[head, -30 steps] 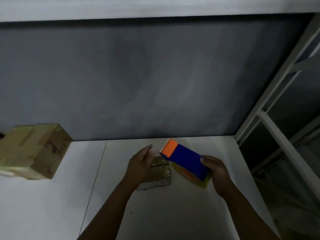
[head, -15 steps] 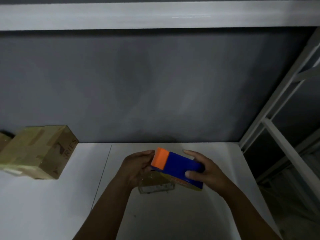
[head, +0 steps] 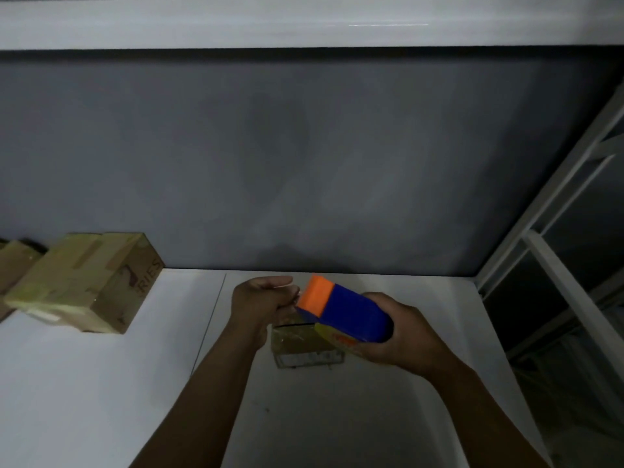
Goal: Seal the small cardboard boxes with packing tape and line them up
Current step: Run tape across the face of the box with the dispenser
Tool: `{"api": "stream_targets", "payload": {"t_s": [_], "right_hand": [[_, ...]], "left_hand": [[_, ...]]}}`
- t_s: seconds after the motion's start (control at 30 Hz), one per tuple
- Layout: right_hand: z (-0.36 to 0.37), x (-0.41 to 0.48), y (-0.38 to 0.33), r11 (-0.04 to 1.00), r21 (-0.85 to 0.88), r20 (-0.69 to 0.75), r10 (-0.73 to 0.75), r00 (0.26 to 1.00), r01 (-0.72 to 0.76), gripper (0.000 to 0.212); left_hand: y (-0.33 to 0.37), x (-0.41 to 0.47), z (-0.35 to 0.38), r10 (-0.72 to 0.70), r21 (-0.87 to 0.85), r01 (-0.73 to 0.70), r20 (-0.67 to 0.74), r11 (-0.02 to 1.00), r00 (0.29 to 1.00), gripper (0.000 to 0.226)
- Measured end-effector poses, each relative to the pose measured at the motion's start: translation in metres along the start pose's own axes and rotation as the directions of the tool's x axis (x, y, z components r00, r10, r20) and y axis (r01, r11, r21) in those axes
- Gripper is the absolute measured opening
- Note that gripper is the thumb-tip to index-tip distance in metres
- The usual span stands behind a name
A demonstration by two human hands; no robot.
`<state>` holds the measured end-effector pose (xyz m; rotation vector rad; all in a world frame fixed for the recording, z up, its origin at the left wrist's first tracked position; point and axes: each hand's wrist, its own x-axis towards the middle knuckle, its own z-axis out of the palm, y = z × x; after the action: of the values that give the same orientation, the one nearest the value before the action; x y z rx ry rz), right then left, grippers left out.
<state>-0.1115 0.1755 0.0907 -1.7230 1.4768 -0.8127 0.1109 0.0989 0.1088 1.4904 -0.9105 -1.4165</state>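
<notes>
A small cardboard box (head: 305,346) sits on the white table (head: 337,417), partly hidden under my hands. My right hand (head: 401,336) grips a blue tape dispenser (head: 351,315) with an orange front end, held just above the box. My left hand (head: 261,302) is at the dispenser's orange end with curled fingers pinching the tape end (head: 287,286) there. Two taped cardboard boxes stand at the back left: a bigger one (head: 84,282) and, behind it, another (head: 13,265) cut off by the frame edge.
A grey wall (head: 304,163) rises behind the table. White metal shelf framing (head: 547,251) stands to the right of the table's edge. A seam (head: 209,325) runs across the tabletop left of my hands.
My left hand left the small box's top and came up to the dispenser's orange end. My right hand brought the dispenser left, over the box. The view shifted slightly.
</notes>
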Motion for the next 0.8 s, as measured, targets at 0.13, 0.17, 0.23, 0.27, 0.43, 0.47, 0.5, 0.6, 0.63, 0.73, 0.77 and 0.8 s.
{"api": "stream_targets", "payload": {"t_s": [0.13,0.17,0.23,0.27,0.43,0.47,0.5,0.6,0.63,0.73,0.77,0.8], "right_hand": [[-0.007,0.006,-0.010,0.999,-0.008,-0.008,-0.031,0.999,0.031,0.065],[-0.008,0.008,-0.011,0.999,0.000,0.001,-0.033,0.999,0.033,0.064],[-0.008,0.010,-0.012,0.999,-0.010,0.026,-0.043,0.999,0.043,0.064],[-0.008,0.011,-0.010,0.998,-0.032,0.036,-0.051,0.998,0.052,0.063],[-0.014,0.013,-0.003,0.996,-0.084,0.047,-0.036,0.998,0.039,0.065],[-0.015,0.014,-0.002,0.994,-0.103,0.051,-0.040,0.998,0.045,0.066],[-0.015,0.016,-0.002,0.992,-0.113,0.056,-0.044,0.997,0.051,0.067],[-0.016,0.025,0.000,0.991,-0.122,0.077,-0.046,0.996,0.055,0.068],[-0.017,0.027,0.001,0.988,-0.141,0.088,-0.045,0.995,0.057,0.067],[-0.019,0.032,0.005,0.962,-0.265,0.129,-0.029,0.991,0.062,0.064],[-0.019,0.034,0.005,0.946,-0.317,0.144,-0.019,0.989,0.064,0.063],[-0.019,0.037,0.005,0.928,-0.367,0.158,-0.011,0.987,0.069,0.063]], "left_hand": [[-0.008,0.005,0.003,0.147,0.128,-0.133,-0.110,0.983,0.983,0.016],[-0.010,0.005,0.003,0.163,0.147,-0.145,-0.116,0.978,0.980,0.017],[-0.014,0.006,-0.001,0.193,0.192,-0.168,-0.122,0.967,0.974,0.020],[-0.017,0.007,-0.005,0.201,0.195,-0.175,-0.122,0.965,0.972,0.021],[-0.023,0.021,-0.030,0.217,0.203,-0.187,-0.141,0.961,0.966,0.019],[-0.024,0.024,-0.032,0.209,0.199,-0.176,-0.156,0.964,0.965,0.019],[-0.025,0.026,-0.033,0.191,0.186,-0.159,-0.171,0.970,0.966,0.020],[-0.034,0.025,-0.037,0.167,0.148,-0.136,-0.221,0.980,0.961,0.017],[-0.037,0.025,-0.041,0.173,0.164,-0.134,-0.253,0.977,0.952,0.016],[-0.052,0.031,-0.060,0.109,0.133,-0.072,-0.299,0.988,0.948,0.015],[-0.057,0.032,-0.064,0.074,0.127,-0.038,-0.292,0.991,0.954,0.016],[-0.063,0.032,-0.064,0.060,0.139,-0.021,-0.284,0.990,0.957,0.016]]}}
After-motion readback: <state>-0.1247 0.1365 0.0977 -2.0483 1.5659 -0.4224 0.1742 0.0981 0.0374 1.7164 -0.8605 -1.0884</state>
